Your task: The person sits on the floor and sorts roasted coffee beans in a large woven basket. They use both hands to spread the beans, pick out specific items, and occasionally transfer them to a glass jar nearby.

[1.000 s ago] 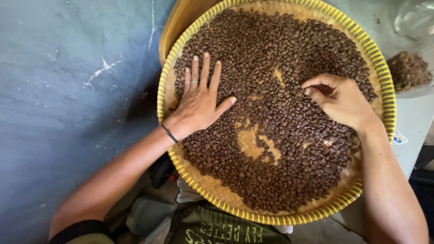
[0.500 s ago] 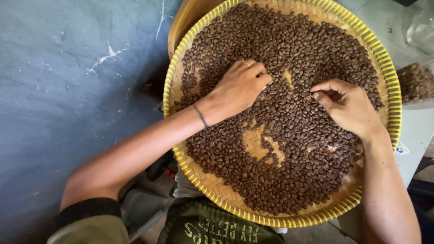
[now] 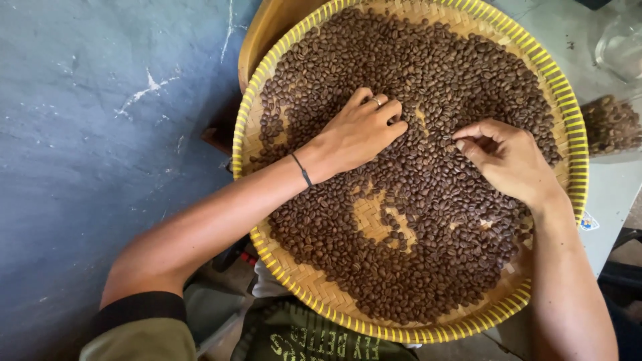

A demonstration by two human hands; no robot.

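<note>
- Blue-grey painted wall or floor (image 3: 100, 167) fills the left side of the frame, with some white scratches on it; a pale bench (image 3: 605, 200) shows at the right edge.
- On the person's lap sits a round woven tray (image 3: 249, 107) with a yellow rim, taking most of the centre and right of the picture.
- Roasted coffee beans (image 3: 435, 73) cover nearly the whole tray in one layer. Small bare patches of weave show near the lower middle, so the layer is thin there.
- The left hand (image 3: 358, 130), with a ring and a thin dark wristband, lies on the beans at the upper centre. Its fingers are curled downward into the beans; whether the grip closes on any bean cannot be told.
- The right hand (image 3: 508, 160) is at the right centre, with thumb and forefinger brought narrow together at the bean layer, as if pinching a single bean; the bean itself is not visible.
- A separate small heap of beans (image 3: 612, 127) lies under something clear at the upper right, outside the tray.
- By judgement, the sorting is somewhere in the middle: most beans are on the tray, few aside.
</note>
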